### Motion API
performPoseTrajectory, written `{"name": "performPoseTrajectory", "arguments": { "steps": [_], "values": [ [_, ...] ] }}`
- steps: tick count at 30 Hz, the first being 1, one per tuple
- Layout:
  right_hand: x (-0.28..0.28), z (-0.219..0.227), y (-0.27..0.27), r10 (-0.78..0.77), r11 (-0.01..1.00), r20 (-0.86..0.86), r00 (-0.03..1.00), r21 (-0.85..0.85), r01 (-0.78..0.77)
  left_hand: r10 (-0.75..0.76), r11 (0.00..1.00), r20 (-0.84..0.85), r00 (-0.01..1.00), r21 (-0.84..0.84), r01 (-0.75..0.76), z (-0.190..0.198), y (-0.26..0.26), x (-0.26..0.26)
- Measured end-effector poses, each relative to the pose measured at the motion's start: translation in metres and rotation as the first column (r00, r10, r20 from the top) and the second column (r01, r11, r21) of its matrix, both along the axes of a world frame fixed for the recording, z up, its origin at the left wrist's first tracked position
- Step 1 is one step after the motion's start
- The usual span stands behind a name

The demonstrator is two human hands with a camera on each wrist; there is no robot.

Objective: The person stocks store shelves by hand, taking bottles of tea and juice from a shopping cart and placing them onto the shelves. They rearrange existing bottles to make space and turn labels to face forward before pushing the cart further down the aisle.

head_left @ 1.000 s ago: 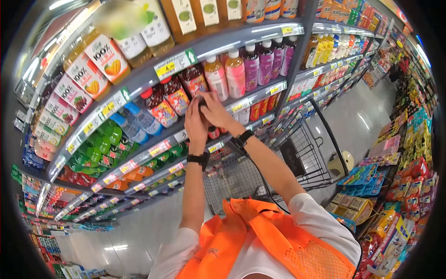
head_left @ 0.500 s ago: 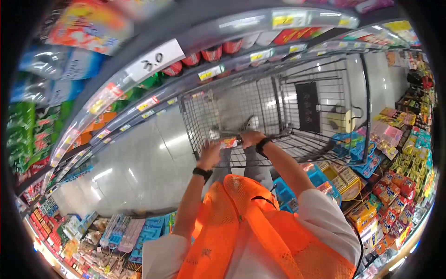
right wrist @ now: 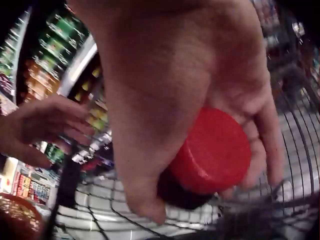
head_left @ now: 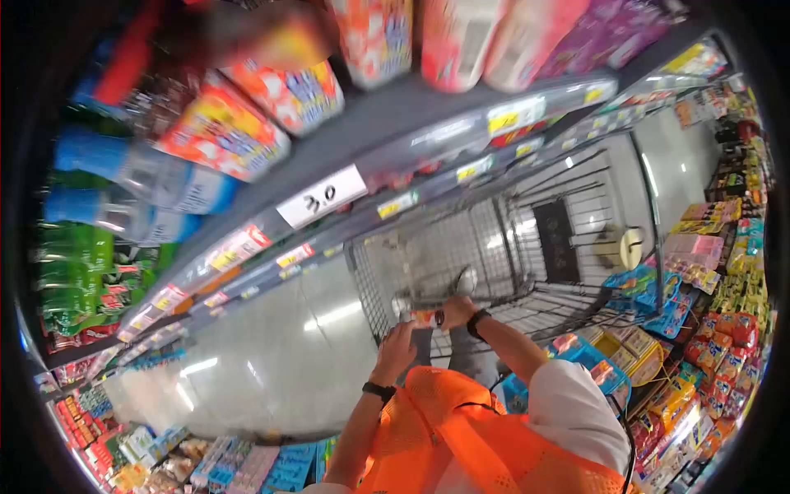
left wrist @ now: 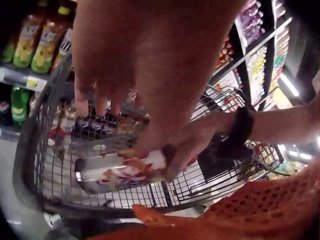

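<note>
My right hand (head_left: 458,311) holds a drink bottle (head_left: 425,318) by its capped end, over the wire shopping cart (head_left: 527,280). In the right wrist view the fingers and thumb curl round the dark neck below the red cap (right wrist: 215,150). The bottle (left wrist: 120,171) lies sideways in the left wrist view, its red-and-white label showing and its clear base toward the left. My left hand (head_left: 397,354) hovers beside the base end, its fingers (left wrist: 101,100) loosely extended and not wrapped round the bottle.
Shelves of bottled drinks (head_left: 222,123) stand ahead and to the left, with a price card (head_left: 322,197) on one edge. Snack packets (head_left: 716,346) hang and lie at the right. Other bottles (left wrist: 67,120) show behind the cart's mesh. Grey floor (head_left: 247,362) stretches at the left.
Both hands have come down from the drink shelf to the cart, the bottle now in the right hand. Over the last half second the head view has shifted slightly, showing more shelf.
</note>
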State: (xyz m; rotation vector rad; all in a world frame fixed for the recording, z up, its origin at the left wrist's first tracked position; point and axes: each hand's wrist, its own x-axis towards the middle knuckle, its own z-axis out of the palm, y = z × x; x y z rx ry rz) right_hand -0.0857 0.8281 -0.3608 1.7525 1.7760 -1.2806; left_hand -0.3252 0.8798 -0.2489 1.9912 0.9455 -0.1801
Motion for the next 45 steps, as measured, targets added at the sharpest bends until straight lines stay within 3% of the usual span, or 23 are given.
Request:
{"name": "performPoseTrajectory", "arguments": {
  "steps": [2, 4, 7, 8, 9, 10, 13, 14, 16, 19, 22, 26, 30, 31, 34, 35, 37, 39, 41, 42, 43, 44, 45],
  "values": [
    [0.022, 0.046, 0.010, 0.050, 0.998, 0.011, 0.999, 0.038, -0.050, -0.069, 0.966, 0.109, 0.992, 0.254, 0.040, 0.031, 0.016, 0.013],
    [0.035, 0.175, 0.036, 0.091, 0.986, -0.036, 0.995, 0.145, -0.085, -0.205, 0.864, 0.157, 0.966, 0.493, 0.103, 0.053, 0.034, 0.023],
    [0.055, 0.349, 0.067, 0.049, 0.942, -0.059, 0.997, 0.335, -0.026, -0.161, 0.901, 0.328, 0.931, 0.435, 0.002, 0.128, 0.056, 0.057],
    [0.059, 0.406, 0.073, 0.052, 0.869, -0.031, 0.998, 0.493, -0.030, -0.212, 0.846, 0.378, 0.901, 0.532, -0.024, 0.126, 0.067, 0.065],
    [0.063, 0.453, 0.077, 0.052, 0.772, -0.004, 0.999, 0.634, -0.038, -0.184, 0.850, 0.461, 0.868, 0.518, -0.095, 0.167, 0.083, 0.076],
    [0.061, 0.484, 0.080, -0.014, 0.654, -0.098, 0.995, 0.752, 0.084, -0.156, 0.854, 0.539, 0.828, 0.495, -0.162, 0.214, 0.101, 0.087],
    [0.051, 0.534, 0.101, -0.026, 0.182, -0.319, 0.947, 0.930, 0.318, -0.015, 0.798, 0.746, 0.666, 0.411, -0.442, 0.286, 0.147, 0.121],
    [0.045, 0.542, 0.107, -0.051, 0.104, -0.378, 0.924, 0.918, 0.382, 0.045, 0.785, 0.769, 0.637, 0.367, -0.498, 0.311, 0.161, 0.130],
    [0.036, 0.547, 0.121, -0.080, -0.047, -0.502, 0.861, 0.865, 0.500, -0.047, 0.696, 0.846, 0.531, 0.409, -0.590, 0.344, 0.188, 0.149],
    [0.037, 0.514, 0.161, -0.151, -0.143, -0.507, 0.849, 0.861, 0.489, -0.102, 0.494, 0.735, 0.670, 0.622, -0.607, 0.341, 0.235, 0.168],
    [0.044, 0.480, 0.190, -0.273, -0.124, -0.521, 0.809, 0.853, 0.507, 0.058, 0.401, 0.595, 0.802, 0.721, -0.565, 0.343, 0.231, 0.172],
    [0.047, 0.460, 0.201, -0.271, -0.032, -0.472, 0.839, 0.875, 0.482, 0.234, 0.460, 0.404, 0.884, 0.756, -0.467, 0.331, 0.230, 0.173],
    [0.046, 0.419, 0.203, -0.248, -0.167, -0.342, 0.906, 0.937, 0.308, 0.114, 0.371, 0.568, 0.815, 0.737, -0.566, 0.301, 0.234, 0.174],
    [0.047, 0.413, 0.197, -0.286, -0.075, -0.278, 0.917, 0.961, 0.268, 0.096, 0.337, 0.589, 0.802, 0.739, -0.583, 0.291, 0.240, 0.175],
    [0.055, 0.406, 0.179, -0.240, -0.035, -0.212, 0.948, 0.977, 0.209, 0.061, 0.376, 0.666, 0.743, 0.675, -0.636, 0.298, 0.234, 0.174],
    [0.058, 0.402, 0.169, -0.247, 0.042, -0.125, 0.961, 0.989, 0.139, 0.040, 0.402, 0.686, 0.727, 0.655, -0.640, 0.297, 0.235, 0.173],
    [0.068, 0.382, 0.150, -0.200, 0.030, -0.084, 0.976, 0.995, 0.092, 0.042, 0.451, 0.737, 0.675, 0.589, -0.671, 0.301, 0.226, 0.173],
    [0.079, 0.364, 0.108, -0.138, 0.192, -0.215, 0.967, 0.952, 0.239, 0.002, 0.595, 0.835, 0.550, 0.441, -0.672, 0.302, 0.218, 0.170],
    [0.097, 0.344, 0.053, -0.114, 0.372, -0.281, 0.953, 0.877, 0.303, -0.062, 0.533, 0.840, 0.539, 0.484, -0.694, 0.300, 0.204, 0.159],
    [0.111, 0.326, 0.021, -0.114, 0.468, -0.284, 0.952, 0.830, 0.304, -0.119, 0.452, 0.801, 0.586, 0.569, -0.686, 0.289, 0.196, 0.150],
    [0.132, 0.283, -0.007, -0.189, 0.493, -0.196, 0.962, 0.828, 0.265, -0.181, 0.485, 0.775, 0.605, 0.606, -0.631, 0.274, 0.184, 0.139],
    [0.158, 0.213, -0.048, -0.279, 0.381, -0.188, 0.942, 0.878, 0.288, -0.245, 0.512, 0.745, 0.620, 0.642, -0.570, 0.254, 0.170, 0.127],
    [0.157, 0.245, -0.083, -0.520, 0.731, 0.161, 0.839, 0.591, 0.340, -0.307, 0.535, 0.712, 0.631, 0.678, -0.505, 0.234, 0.156, 0.113]
  ]
}}
